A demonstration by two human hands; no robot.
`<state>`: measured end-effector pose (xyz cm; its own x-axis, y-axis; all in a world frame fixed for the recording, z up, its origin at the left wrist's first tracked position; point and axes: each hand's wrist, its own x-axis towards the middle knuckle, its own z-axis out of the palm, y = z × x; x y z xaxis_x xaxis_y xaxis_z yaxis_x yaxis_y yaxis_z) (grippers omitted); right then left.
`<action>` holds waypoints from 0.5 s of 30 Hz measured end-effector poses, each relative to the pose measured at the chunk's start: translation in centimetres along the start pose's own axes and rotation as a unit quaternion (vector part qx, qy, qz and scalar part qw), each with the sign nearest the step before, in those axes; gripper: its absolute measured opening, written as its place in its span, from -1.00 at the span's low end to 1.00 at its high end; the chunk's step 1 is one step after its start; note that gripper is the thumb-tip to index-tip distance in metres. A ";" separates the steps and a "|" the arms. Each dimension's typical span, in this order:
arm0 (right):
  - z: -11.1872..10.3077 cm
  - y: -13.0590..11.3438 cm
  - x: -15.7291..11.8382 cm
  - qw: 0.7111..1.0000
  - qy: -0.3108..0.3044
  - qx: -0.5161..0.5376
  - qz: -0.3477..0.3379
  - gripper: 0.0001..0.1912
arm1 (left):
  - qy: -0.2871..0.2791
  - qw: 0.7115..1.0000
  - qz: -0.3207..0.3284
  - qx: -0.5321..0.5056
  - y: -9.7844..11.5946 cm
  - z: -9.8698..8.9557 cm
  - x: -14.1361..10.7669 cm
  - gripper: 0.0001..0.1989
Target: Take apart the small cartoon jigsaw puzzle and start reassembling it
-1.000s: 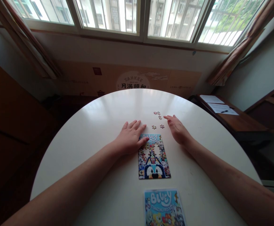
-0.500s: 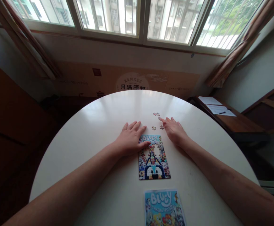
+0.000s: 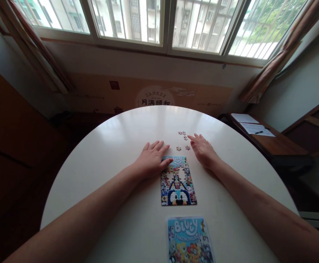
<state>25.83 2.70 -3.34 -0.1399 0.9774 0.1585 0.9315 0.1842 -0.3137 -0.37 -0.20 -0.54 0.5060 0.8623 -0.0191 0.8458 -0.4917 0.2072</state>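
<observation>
- Resting palm down with its fingers spread, the left hand (image 3: 152, 159) lies on the white round surface (image 3: 104, 153), its thumb over the upper left part of the puzzle (image 3: 179, 195).
- The puzzle lies just to the right of the left fingers and nearer the person than the right ones; most of it is filled in, with a blue dog's face along the bottom and pale gaps higher up.
- The right hand (image 3: 202, 149) is held partly on its side, its fingers loosely stretched and close together, the thumb a little nearer the person than the pointing finger; whether the fingertips touch the surface, I cannot tell.
- Just left of the right fingertips sits a cluster of three loose pieces (image 3: 185, 138); whether they are joined is too small to tell.
- Two more pieces (image 3: 187, 148) lie between the left and right fingers, apart from each other, just beyond the puzzle's top edge.
- Much nearer the person than any of the fingers is a picture card (image 3: 188, 241) lettered "Bluey", apart from the puzzle.
- Well to the right of the right fingers, a brown side table (image 3: 288, 142) bears papers (image 3: 248, 127) and a pen (image 3: 259, 132).
- Beyond all the fingers, a printed panel (image 3: 93, 87) stands under the window (image 3: 132, 22).
</observation>
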 end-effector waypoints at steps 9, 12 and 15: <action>-0.3 -0.6 0.4 0.995 -0.076 -0.008 -0.062 -0.33 | -0.005 1.000 -0.008 0.017 0.0 0.2 0.3 -0.33; -0.4 -0.7 0.4 0.995 -0.074 -0.001 -0.067 -0.32 | -0.005 1.000 -0.011 0.024 -0.2 0.2 0.4 -0.32; -0.5 -0.8 0.2 0.996 -0.056 0.003 -0.067 -0.35 | -0.008 1.000 -0.009 0.028 -0.2 0.2 0.4 -0.31</action>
<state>25.21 2.72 -2.55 -0.3004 0.9491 0.0949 0.8997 0.3149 -0.3022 -0.32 0.23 -0.80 0.4926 0.8694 -0.0385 0.8628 -0.4822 0.1520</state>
